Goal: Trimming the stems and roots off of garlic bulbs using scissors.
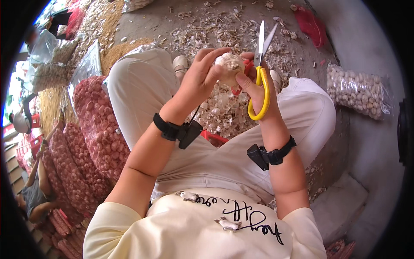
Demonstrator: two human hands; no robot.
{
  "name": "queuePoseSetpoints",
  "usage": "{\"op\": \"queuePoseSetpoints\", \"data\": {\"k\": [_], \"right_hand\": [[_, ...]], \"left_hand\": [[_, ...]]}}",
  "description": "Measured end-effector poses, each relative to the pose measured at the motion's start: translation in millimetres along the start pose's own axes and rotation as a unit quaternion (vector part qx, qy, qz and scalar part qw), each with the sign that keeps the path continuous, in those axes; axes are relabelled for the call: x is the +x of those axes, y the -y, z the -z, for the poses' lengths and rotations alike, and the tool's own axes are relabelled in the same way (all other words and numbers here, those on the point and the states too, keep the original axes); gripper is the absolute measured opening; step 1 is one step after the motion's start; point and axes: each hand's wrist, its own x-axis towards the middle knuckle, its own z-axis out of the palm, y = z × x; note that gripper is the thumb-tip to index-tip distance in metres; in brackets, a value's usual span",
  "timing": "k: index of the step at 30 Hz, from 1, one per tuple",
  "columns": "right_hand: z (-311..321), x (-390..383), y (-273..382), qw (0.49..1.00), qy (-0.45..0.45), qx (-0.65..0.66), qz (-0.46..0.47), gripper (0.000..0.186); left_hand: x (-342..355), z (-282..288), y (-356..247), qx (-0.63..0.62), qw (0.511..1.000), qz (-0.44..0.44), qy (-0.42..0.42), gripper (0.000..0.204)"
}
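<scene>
Above my lap, my left hand (199,77) has its fingers curled around a whitish garlic bulb (227,69). Scissors (265,93) with a yellow handle lie in my right hand (255,91), their parted blades pointing up and away from me. The right thumb also presses against the bulb's near side. Something red shows beside the right fingers, and I cannot make out what it is. Below my hands, between my legs, lies a heap of loose garlic pieces and skins (225,113), with a red rim (214,137) showing at its near edge.
Mesh sacks of pinkish garlic (98,125) stand to my left. On the right is a clear bag of pale garlic cloves (355,90) near a grey wall (366,47). Scattered skins (202,32) cover the floor ahead, with a red mesh bag (311,26). Another person (36,190) is at far left.
</scene>
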Motion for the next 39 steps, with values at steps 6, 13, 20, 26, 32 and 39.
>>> {"op": "queuePoseSetpoints", "data": {"k": [6, 13, 20, 26, 32, 39], "right_hand": [[-4, -3, 1, 0.992, -0.004, -0.066, 0.103, 0.048], [-1, -4, 3, 0.996, 0.01, -0.035, 0.085, 0.044], [2, -5, 2, 0.997, 0.013, -0.029, 0.07, 0.042], [7, -2, 5, 0.997, 0.019, 0.03, 0.063, 0.043], [9, -1, 9, 0.986, 0.016, -0.118, 0.119, 0.047], [7, -2, 10, 0.986, 0.015, -0.129, 0.103, 0.046]], "left_hand": [[0, 4, -5, -0.15, 0.974, 0.149, 0.082, 0.045], [-6, -4, -9, -0.205, 0.969, 0.136, 0.037, 0.044], [-4, 1, -27, -0.095, 0.989, 0.11, 0.035, 0.037], [-4, 0, -23, -0.201, 0.951, 0.233, 0.01, 0.031], [3, 11, -11, -0.015, 0.996, -0.071, -0.057, 0.028], [2, 7, -11, 0.048, 0.99, -0.104, -0.078, 0.021]]}}
